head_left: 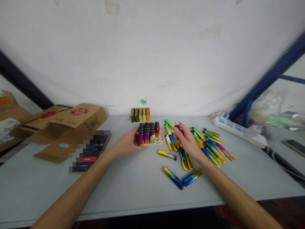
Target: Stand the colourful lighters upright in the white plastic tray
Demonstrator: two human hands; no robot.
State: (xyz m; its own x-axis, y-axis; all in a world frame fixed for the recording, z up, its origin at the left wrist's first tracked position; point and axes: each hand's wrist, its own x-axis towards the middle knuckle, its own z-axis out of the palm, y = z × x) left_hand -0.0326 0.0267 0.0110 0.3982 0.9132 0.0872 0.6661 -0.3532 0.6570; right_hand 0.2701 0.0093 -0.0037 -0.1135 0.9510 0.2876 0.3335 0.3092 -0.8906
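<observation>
A pale slotted tray [161, 137] on the grey table holds several upright multicoloured lighters [147, 132]. My left hand [128, 143] is curled against the tray's left side, gripping it. My right hand [185, 139] hovers over a heap of loose metallic lighters [209, 144] and pinches a magenta lighter [177, 127] between its fingertips, just right of the tray. More loose lighters [173, 177] lie nearer to me.
A small block of green and yellow lighters [140, 114] stands by the wall. An open cardboard box [71, 121] and a dark phone-like device [91, 152] lie at the left. A white power strip [234, 127] sits at the right, beside a blue frame [269, 76].
</observation>
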